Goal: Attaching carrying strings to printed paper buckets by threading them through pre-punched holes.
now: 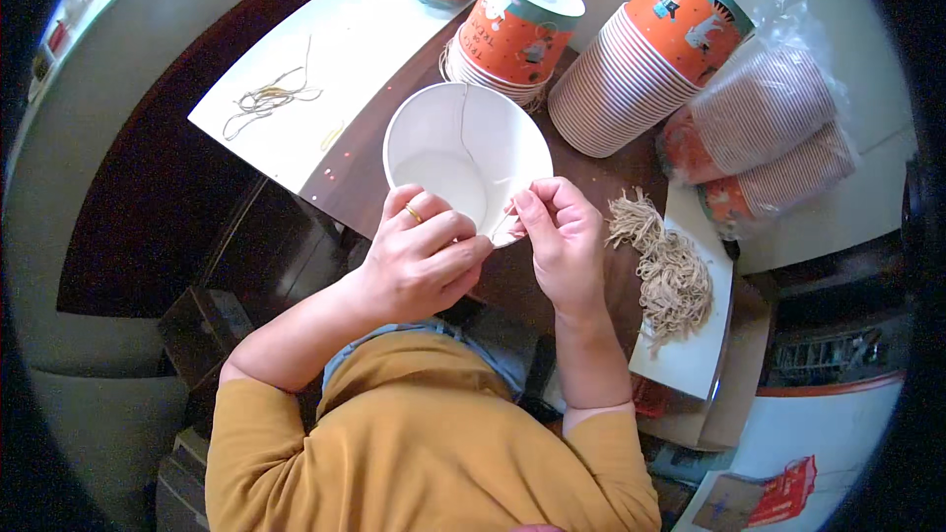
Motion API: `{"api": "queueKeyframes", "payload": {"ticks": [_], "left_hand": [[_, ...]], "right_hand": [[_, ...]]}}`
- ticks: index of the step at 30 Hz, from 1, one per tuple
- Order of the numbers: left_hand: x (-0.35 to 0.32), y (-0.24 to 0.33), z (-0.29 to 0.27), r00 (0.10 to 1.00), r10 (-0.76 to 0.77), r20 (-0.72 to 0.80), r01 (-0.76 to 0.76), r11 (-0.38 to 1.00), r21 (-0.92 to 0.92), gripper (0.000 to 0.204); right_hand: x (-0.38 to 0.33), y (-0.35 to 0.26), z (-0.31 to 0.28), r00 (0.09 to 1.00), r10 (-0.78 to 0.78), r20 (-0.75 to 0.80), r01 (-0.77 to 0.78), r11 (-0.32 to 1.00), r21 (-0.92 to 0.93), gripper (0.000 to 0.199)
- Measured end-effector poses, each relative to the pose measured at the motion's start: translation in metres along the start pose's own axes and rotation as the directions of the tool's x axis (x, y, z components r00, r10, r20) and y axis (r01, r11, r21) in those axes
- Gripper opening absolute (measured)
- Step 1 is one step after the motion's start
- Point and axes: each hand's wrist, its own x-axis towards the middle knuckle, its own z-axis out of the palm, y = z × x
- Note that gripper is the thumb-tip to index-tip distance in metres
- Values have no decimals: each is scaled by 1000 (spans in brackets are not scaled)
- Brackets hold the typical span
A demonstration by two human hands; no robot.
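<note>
A paper bucket [419,133], white inside, stands tilted with its open mouth facing me. From its far rim a thin beige cord [463,123] hangs down the inside wall. My left hand [424,251] is closed at the near rim, its fingertips pinching the cord; its thumb is hidden beneath. Just to the right, my right hand [564,236] pinches the cord between thumb and forefinger, close to the rim. A short stretch of it shows between the two hands.
Behind the bucket are upside-down orange buckets [522,34], a tall leaning stack [631,69] and bagged stacks [759,123]. A heap of beige cords [670,271] lies at the right of the brown table [360,172]. Loose cords [268,99] lie on the white board at left.
</note>
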Motion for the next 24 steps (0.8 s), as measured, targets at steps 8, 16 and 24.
{"api": "queueKeyframes", "payload": {"ticks": [8,16,24], "left_hand": [[-12,-4,1,999,42,9,-42,999,-20,26],[-34,-10,20,992,130,6,-130,991,9,28],[-41,-15,30,977,205,-56,-204,979,27,36]], "right_hand": [[4,-21,-15,913,-331,237,395,860,-323,7],[-34,-59,4,433,-410,803,712,701,-26,28],[4,-56,-34,907,-419,37,315,618,-720,47]]}}
